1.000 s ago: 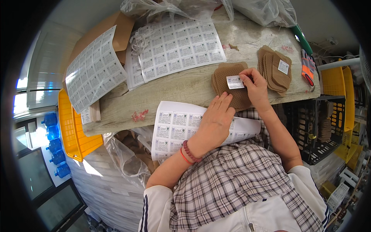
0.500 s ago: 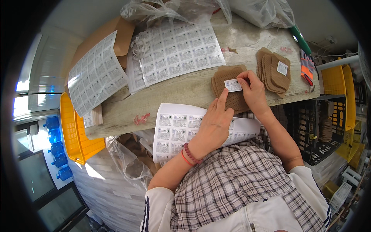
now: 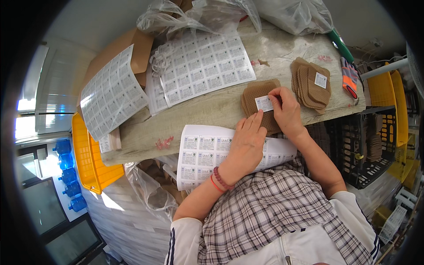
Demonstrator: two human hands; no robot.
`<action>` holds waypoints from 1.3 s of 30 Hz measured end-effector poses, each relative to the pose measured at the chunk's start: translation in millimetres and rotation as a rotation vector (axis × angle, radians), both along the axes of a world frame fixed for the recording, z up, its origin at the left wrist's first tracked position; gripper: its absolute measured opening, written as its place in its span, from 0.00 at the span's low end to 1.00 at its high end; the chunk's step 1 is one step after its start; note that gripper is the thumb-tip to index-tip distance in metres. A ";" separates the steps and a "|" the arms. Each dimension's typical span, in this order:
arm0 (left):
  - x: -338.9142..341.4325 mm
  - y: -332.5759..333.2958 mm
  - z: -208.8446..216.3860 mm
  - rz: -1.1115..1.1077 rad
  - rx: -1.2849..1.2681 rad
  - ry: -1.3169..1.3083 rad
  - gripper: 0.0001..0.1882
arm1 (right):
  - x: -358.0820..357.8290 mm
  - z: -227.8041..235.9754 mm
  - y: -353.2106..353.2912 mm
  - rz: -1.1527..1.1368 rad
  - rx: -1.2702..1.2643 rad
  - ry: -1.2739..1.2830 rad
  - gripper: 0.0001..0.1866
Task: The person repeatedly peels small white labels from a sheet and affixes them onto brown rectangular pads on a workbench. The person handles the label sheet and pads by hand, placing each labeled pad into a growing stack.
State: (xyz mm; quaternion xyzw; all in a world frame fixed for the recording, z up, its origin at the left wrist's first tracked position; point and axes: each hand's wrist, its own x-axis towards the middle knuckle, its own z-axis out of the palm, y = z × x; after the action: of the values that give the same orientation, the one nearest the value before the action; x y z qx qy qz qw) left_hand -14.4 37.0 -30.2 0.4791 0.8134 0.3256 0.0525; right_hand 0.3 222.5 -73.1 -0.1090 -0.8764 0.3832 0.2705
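A small white printed label [image 3: 264, 104] lies against the top piece of a stack of brown mesh-textured pieces [image 3: 251, 93] at the table's front edge. My right hand [image 3: 287, 111] pinches the label's right end between thumb and fingertips. My left hand [image 3: 247, 143] rests palm down, fingers stretched out close together, its fingertips at the label's lower edge. Under that hand and across my lap lies a curved sheet of labels [image 3: 194, 154]. Whether the label sticks fully to the brown piece cannot be seen.
A second brown stack [image 3: 302, 86], its top piece labelled, sits to the right beside a grey-orange glove [image 3: 350, 79]. More label sheets [image 3: 207, 62] lie at the back left, near clear plastic bags [image 3: 291, 15]. Yellow crate [image 3: 95, 163] stands left; black crate [image 3: 382, 150] right.
My left fingers have drawn closer together and slightly down; the index finger no longer points out alone. The label now sits a little more tilted, still in my right hand's pinch.
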 end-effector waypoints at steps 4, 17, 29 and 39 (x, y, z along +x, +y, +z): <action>0.3 1.2 -2.5 0.015 -0.007 0.008 0.04 | -0.9 7.9 -6.1 -0.024 0.069 -0.027 0.08; 5.7 -1.2 -11.2 0.030 -0.021 0.021 0.04 | -7.9 4.8 3.6 -0.154 -0.171 0.001 0.06; 8.9 -11.3 -3.6 0.083 0.036 -0.055 0.03 | 6.2 21.4 81.1 -0.373 -0.279 0.359 0.07; 6.4 -20.6 23.2 0.230 0.014 -0.236 0.06 | 73.5 54.6 -23.2 0.191 0.139 0.074 0.15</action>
State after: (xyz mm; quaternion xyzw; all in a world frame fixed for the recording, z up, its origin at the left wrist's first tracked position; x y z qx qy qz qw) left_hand -8.0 16.4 -6.9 0.3419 0.8487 0.3891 0.1067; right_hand 73.8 199.3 -18.5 0.0084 -0.8967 0.3492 0.2719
